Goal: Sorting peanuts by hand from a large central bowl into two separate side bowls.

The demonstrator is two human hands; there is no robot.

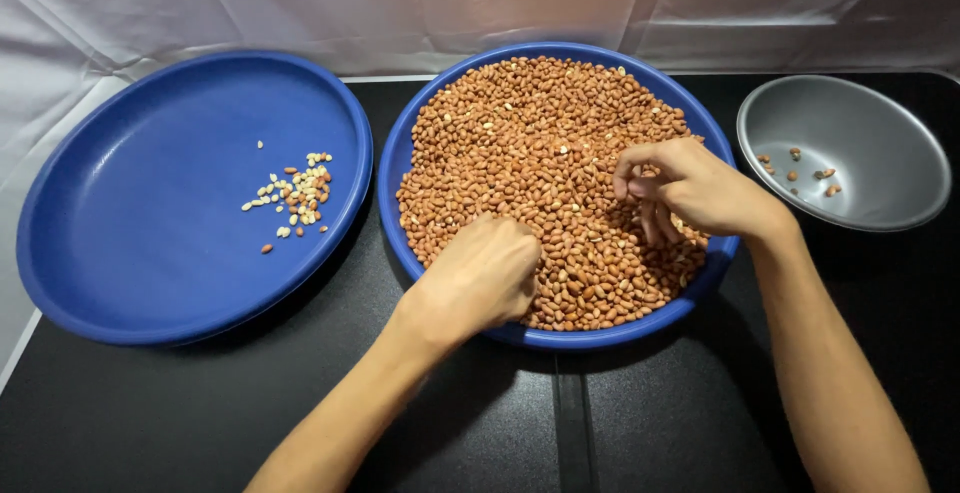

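Note:
A blue round tray [398, 158] in the middle is heaped with brown-skinned peanuts [530, 143]. My left hand [480, 278] rests knuckles-up on the near edge of the heap, fingers curled down into the nuts. My right hand [690, 193] hovers over the right side of the heap, fingers bent and pinched together among the nuts. What either hand holds is hidden by the fingers. A second blue tray [120, 243] on the left carries a small scatter of pale and brown peanuts [292, 193].
A grey metal bowl [880, 168] at the right holds a few dark peanuts [800, 168]. All three containers sit on a black tabletop [620, 423]. White cloth [500, 3] hangs behind and drapes along the left edge.

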